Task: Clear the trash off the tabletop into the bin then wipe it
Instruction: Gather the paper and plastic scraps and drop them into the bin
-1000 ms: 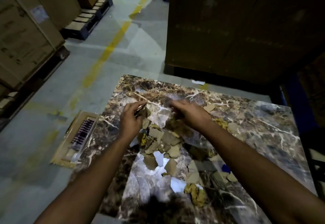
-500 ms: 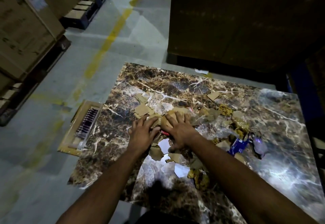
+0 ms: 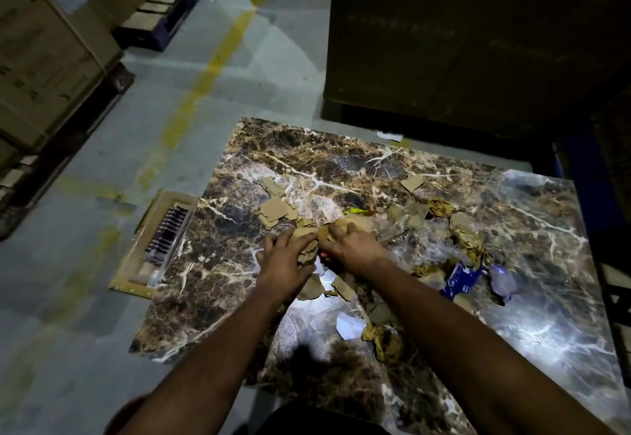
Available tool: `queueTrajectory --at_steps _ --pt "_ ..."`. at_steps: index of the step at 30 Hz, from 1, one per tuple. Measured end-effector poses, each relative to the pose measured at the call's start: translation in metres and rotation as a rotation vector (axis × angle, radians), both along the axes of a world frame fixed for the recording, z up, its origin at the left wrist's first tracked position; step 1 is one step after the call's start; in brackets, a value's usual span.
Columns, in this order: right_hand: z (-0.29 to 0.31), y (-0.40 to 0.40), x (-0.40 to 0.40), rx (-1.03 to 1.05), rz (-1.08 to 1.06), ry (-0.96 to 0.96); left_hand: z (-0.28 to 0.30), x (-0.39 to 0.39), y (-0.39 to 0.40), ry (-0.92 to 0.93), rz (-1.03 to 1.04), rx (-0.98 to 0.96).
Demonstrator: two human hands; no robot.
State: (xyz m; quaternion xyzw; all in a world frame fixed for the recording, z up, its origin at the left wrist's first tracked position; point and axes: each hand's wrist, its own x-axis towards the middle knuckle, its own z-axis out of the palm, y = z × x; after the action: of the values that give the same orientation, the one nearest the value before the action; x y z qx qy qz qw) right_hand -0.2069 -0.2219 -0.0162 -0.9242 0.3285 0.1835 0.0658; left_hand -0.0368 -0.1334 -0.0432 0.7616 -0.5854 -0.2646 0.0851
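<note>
A brown marble tabletop point(image 3: 375, 168) carries scattered trash: torn cardboard scraps point(image 3: 276, 211), crumpled yellow-brown wrappers point(image 3: 469, 238), a blue packet point(image 3: 461, 279), clear plastic film point(image 3: 403, 233) and white paper bits point(image 3: 348, 325). My left hand point(image 3: 283, 263) lies with spread fingers on a heap of cardboard scraps at the table's middle. My right hand point(image 3: 351, 246) rests beside it, fingers bent over the same heap; whether it pinches a scrap I cannot make out. No bin shows in view.
A flat cardboard tray point(image 3: 136, 277) with a clear-lidded dark item lies on the floor at the table's left edge. Large cartons on pallets point(image 3: 44, 58) stand at left, and a big dark box point(image 3: 478, 41) behind the table. A yellow floor line point(image 3: 205, 69) runs away.
Both hands came down from lifting scraps onto the heap and drew nearer to me. A few cardboard scraps now lie beyond the hands on the left-middle of the table.
</note>
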Motion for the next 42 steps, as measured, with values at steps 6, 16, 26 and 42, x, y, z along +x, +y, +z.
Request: queueTrajectory --at_steps 6,16,26,42 --pt "0.001 -0.004 -0.006 0.165 -0.293 -0.415 -0.012 -0.002 -0.009 0.064 0.099 -0.057" --pt "0.032 -0.004 -0.041 0.436 -0.953 -1.037 0.014 -0.007 -0.018 0.392 0.172 -0.287" --pt "0.067 0.002 -0.079 0.387 -1.235 -1.509 0.055 -0.034 -0.041 0.979 0.54 -0.388" --pt "0.057 0.02 -0.072 0.777 -1.852 -1.934 0.059 -0.113 -0.038 1.582 0.859 0.019"
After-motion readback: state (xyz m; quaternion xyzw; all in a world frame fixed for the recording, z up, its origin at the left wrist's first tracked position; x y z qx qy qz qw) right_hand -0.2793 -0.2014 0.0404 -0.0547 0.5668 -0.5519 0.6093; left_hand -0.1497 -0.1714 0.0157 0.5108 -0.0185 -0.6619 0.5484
